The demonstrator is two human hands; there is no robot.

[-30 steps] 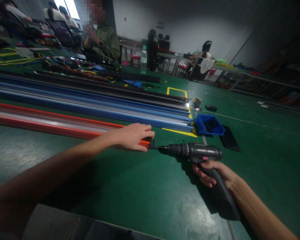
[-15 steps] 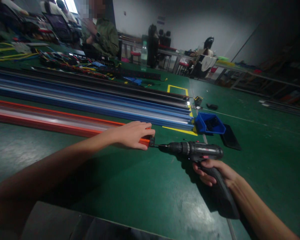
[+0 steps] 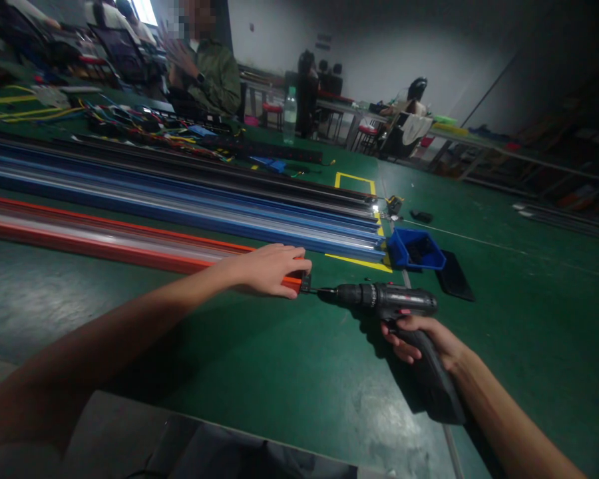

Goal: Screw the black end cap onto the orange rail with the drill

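Note:
A long red profile (image 3: 114, 241) lies along the near side of the green table (image 3: 279, 359). My left hand (image 3: 272, 269) is wrapped over its right end, fingers gripping the sides. A black end cap (image 3: 305, 283) sits at that end. My right hand (image 3: 414, 338) holds a black cordless drill (image 3: 404, 299) by its handle, level and pointing left. The thin bit (image 3: 317, 290) reaches the end cap; exactly where its tip sits is too small to tell.
Behind the red profile lie several blue profiles (image 3: 279, 223) and black ones (image 3: 229, 174). A blue parts bin (image 3: 419, 249) and a dark flat slab (image 3: 455, 276) are to the right. Bundled wires (image 3: 144, 126) and a bottle (image 3: 289, 116) stand farther back; a person (image 3: 212, 76) sits across.
The drill's body and my right hand have shifted slightly left and up in view. My left hand keeps its grip on the red profile. The person across has raised a hand.

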